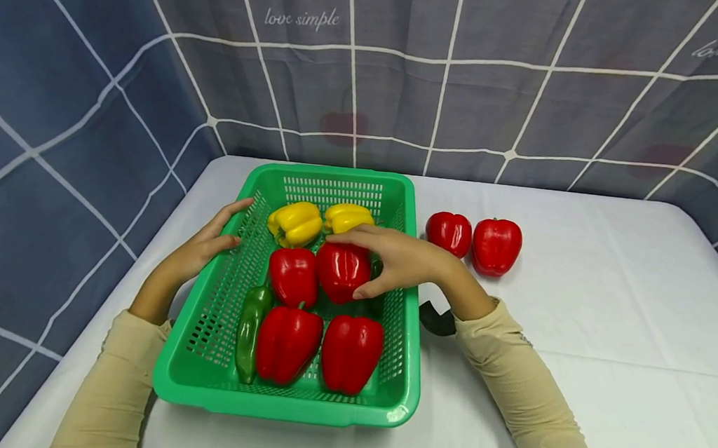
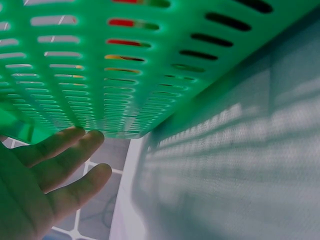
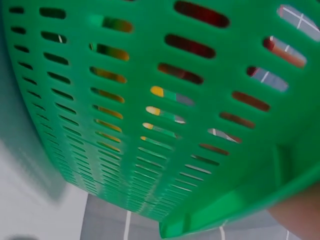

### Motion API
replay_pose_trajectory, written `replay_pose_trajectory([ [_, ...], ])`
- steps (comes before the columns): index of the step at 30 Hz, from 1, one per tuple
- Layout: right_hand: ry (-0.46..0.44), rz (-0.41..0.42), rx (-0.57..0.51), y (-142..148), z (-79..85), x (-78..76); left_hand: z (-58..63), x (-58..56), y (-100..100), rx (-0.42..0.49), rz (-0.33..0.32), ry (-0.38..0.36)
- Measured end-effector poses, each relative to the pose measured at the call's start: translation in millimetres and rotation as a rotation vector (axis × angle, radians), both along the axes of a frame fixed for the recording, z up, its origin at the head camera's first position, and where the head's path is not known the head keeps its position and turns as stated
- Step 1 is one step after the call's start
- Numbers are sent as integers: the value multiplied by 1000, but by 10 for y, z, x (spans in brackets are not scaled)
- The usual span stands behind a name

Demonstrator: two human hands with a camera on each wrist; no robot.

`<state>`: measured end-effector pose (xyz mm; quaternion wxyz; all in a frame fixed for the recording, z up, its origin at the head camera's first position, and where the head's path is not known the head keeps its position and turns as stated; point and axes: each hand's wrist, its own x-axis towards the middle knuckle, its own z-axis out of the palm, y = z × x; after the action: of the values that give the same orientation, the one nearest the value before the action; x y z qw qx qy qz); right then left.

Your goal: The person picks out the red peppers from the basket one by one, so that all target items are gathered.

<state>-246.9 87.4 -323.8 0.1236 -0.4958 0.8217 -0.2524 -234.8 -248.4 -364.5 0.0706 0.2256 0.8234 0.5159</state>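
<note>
Green basket (image 1: 281, 407): smooth, shiny plastic. Red peppers (image 1: 288, 345): smooth, very shiny. Yellow peppers (image 1: 299, 223): shiny too. Sleeves (image 1: 530, 385): dull, ribbed cloth. White tablecloth (image 1: 619, 294): dull, creased.

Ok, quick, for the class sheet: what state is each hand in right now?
Left hand: open, fingers relaxed at the rim of the green basket.
Right hand: closed around a red bell pepper.

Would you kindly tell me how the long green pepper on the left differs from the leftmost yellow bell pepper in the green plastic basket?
The long green pepper is slender, whereas the leftmost yellow bell pepper is squat and lobed. The long green pepper lies nearer the head camera; the leftmost yellow bell pepper lies farther away. Both lie inside the green plastic basket.
</note>
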Motion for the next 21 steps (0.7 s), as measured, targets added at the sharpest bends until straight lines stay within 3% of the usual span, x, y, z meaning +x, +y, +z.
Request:
replay_pose_trajectory([
  [21,-51,-71,-126,244,147,-10,-26,-17,-34,-25,9,5],
])
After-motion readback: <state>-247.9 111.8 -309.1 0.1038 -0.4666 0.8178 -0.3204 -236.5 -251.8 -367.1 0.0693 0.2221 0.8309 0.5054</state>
